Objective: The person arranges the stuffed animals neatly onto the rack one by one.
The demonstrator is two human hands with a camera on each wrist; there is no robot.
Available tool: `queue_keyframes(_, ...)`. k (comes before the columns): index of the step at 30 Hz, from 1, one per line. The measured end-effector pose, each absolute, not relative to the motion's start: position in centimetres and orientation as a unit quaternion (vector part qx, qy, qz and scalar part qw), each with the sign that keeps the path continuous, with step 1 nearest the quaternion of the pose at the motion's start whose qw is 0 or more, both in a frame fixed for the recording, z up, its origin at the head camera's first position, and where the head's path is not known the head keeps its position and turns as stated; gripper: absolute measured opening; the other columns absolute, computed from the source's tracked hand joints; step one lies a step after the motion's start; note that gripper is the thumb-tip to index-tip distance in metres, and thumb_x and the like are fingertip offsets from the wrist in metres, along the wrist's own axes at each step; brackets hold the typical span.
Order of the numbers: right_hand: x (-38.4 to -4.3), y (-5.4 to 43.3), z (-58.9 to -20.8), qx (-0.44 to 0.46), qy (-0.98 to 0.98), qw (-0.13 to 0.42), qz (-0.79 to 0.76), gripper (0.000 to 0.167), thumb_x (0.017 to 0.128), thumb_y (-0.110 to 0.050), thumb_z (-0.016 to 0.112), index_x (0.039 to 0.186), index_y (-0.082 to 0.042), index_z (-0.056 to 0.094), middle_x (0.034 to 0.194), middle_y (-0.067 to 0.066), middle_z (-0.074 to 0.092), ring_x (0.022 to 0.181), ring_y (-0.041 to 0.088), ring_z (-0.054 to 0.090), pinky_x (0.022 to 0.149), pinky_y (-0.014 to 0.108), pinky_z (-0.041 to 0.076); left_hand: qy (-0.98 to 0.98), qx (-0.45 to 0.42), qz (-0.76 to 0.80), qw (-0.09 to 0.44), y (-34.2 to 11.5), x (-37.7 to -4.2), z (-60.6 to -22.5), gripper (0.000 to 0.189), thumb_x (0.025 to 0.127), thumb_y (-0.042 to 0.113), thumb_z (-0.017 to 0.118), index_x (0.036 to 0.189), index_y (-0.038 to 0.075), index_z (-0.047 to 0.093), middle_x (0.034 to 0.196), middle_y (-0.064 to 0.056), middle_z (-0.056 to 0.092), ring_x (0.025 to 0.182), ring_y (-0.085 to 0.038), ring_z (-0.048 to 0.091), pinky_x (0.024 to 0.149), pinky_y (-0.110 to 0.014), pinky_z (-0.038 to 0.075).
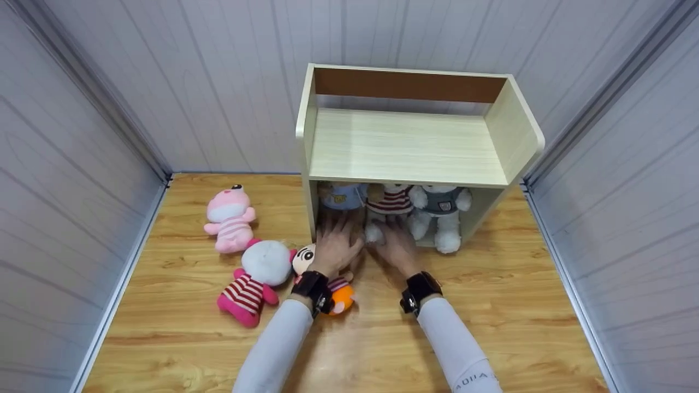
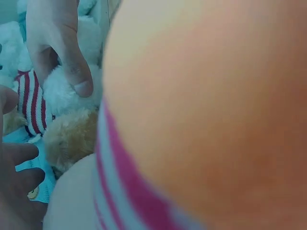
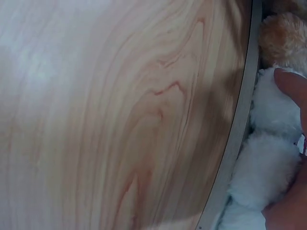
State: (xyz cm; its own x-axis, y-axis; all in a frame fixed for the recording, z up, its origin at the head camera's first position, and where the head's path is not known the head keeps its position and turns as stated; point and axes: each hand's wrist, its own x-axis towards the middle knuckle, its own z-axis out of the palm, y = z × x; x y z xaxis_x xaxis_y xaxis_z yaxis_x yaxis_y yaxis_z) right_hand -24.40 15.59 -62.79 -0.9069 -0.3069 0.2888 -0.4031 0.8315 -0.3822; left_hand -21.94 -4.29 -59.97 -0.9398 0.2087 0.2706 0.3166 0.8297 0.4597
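Note:
My left hand [image 1: 336,248] reaches into the lower compartment of a small wooden shelf [image 1: 409,144], its spread fingers on a tan plush toy in a light blue top [image 1: 344,197]. Beside it my right hand [image 1: 397,248] rests at the legs of a plush bear in a red-and-white striped top [image 1: 390,201]. In the right wrist view its thumb lies on a fluffy white foot [image 3: 276,108]. A white plush bear in a grey-blue top [image 1: 441,203] sits to the right, feet over the shelf's front edge. The shelf board hides the heads.
An orange doll [image 1: 343,299] lies under my left wrist and fills much of the left wrist view. Left of it are a grey-headed pink plush [image 1: 267,262] and a pink plush bear [image 1: 232,218]. Panel walls [image 1: 229,82] enclose the wood-grain floor [image 1: 502,305].

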Motion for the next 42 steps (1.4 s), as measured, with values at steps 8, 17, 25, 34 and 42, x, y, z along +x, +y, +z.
queue_keyframes(8,-23.1,16.0,-62.8,0.196,-0.947,0.141,0.211,0.058,0.09,-0.033,0.079,0.141,-0.008,0.063,0.145,0.026,0.056,0.134,0.054,0.047,0.113,0.061,0.038,-0.937,-0.172,-0.268,0.146,-4.7,-20.7,-59.6,0.056,0.094,0.032,0.067,0.141,0.003,0.061,0.151,-0.017,0.054,0.139,-0.053,0.042,0.109,-0.074,0.033)
queue_keyframes(17,-21.8,16.9,-63.7,0.23,-0.914,0.225,0.248,0.056,0.086,-0.024,0.084,0.134,-0.002,0.065,0.132,0.022,0.065,0.121,0.048,0.059,0.106,0.061,0.046,-0.94,-0.185,-0.255,0.129,-5.2,-18.8,-58.8,0.071,0.094,0.039,0.068,0.157,0.013,0.046,0.163,-0.01,0.041,0.144,-0.054,0.036,0.111,-0.076,0.029)
queue_keyframes(25,-20.5,17.4,-62.8,0.204,-0.914,0.23,0.264,0.055,0.086,-0.024,0.08,0.134,-0.001,0.065,0.138,0.025,0.062,0.132,0.054,0.05,0.112,0.062,0.04,-0.941,-0.183,-0.255,0.123,-5.6,-17.7,-58.7,0.056,0.097,0.04,0.063,0.137,0.001,0.063,0.158,-0.017,0.046,0.144,-0.054,0.035,0.112,-0.073,0.032)
queue_keyframes(34,-19.2,18.3,-62.1,0.189,-0.914,0.222,0.282,0.055,0.091,-0.029,0.077,0.137,-0.002,0.064,0.141,0.026,0.059,0.137,0.056,0.044,0.114,0.063,0.036,-0.935,-0.173,-0.278,0.138,-7.5,-16.7,-58.0,0.055,0.1,0.04,0.061,0.139,0.001,0.061,0.157,-0.02,0.045,0.146,-0.051,0.034,0.113,-0.07,0.032)
queue_keyframes(42,-18.5,19.1,-62.2,0.179,-0.908,0.233,0.3,0.055,0.089,-0.024,0.079,0.137,-0.001,0.064,0.141,0.028,0.059,0.134,0.057,0.046,0.113,0.065,0.036,-0.923,-0.153,-0.317,0.156,-10.3,-16.8,-57.0,0.055,0.098,0.037,0.064,0.139,0.001,0.061,0.157,-0.023,0.044,0.144,-0.051,0.036,0.115,-0.068,0.031)
